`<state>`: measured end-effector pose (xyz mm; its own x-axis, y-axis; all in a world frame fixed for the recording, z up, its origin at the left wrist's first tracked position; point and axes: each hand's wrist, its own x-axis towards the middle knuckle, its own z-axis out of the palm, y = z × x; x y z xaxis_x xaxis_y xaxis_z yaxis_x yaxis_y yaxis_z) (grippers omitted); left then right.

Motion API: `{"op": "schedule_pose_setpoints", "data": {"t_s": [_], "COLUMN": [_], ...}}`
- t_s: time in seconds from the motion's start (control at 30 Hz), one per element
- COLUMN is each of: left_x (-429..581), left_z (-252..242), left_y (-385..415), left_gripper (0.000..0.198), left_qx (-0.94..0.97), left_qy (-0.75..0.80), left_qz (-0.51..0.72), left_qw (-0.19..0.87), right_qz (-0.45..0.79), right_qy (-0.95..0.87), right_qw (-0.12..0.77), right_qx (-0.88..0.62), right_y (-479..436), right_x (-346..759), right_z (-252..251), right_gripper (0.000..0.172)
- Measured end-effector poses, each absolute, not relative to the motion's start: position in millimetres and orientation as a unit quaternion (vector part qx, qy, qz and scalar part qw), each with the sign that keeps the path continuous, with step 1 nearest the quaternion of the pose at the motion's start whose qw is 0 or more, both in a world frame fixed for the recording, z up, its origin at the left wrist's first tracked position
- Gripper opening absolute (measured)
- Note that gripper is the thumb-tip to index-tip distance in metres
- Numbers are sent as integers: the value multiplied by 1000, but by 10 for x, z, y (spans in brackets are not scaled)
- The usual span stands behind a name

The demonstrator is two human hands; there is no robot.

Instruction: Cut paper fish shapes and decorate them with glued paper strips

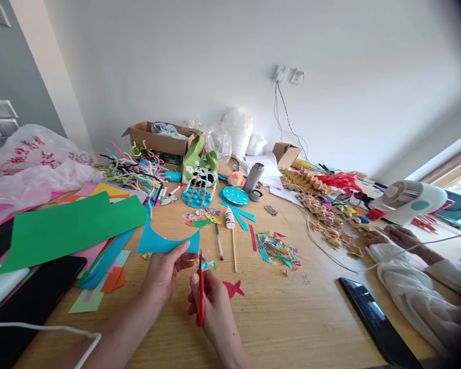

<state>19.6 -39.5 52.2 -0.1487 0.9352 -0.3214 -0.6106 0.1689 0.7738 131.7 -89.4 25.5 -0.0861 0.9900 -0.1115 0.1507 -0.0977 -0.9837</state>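
My left hand [164, 271] pinches the lower right part of a blue sheet of paper [157, 240], whose upper edge is cut in a curve. Red-handled scissors [200, 300] are in my right hand [215, 302], blades pointing up beside the paper's right corner. Whether the blades touch the paper I cannot tell. A red paper fish [235, 288] lies just right of my right hand, partly hidden by it. Small coloured paper dots [207, 263] show behind the scissors. Beyond are decorated paper fish [200, 222], a pen [218, 241], a glue bottle [229, 218] and a wooden stick [234, 251].
Green paper [77, 220] and coloured sheets lie at left, beside a black phone-like object [57, 279]. Paper scraps [277, 249] sit right of centre. A flask [254, 177] stands farther back. At right are a phone [372, 318], a fan [411, 201] and another person's hands [401, 238].
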Motion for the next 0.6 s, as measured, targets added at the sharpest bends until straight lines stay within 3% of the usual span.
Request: {"op": "schedule_pose_setpoints", "data": {"t_s": [0.6], "left_x": [207], "left_z": [523], "left_y": [-405], "left_gripper": [25], "left_qx": [151], "left_qy": [480], "left_qz": [617], "left_qw": [605], "right_qz": [543], "right_qy": [-527], "right_qw": [409], "right_qx": [-509], "right_y": [-869], "right_x": [1222], "right_z": [228], "right_gripper": [49]}}
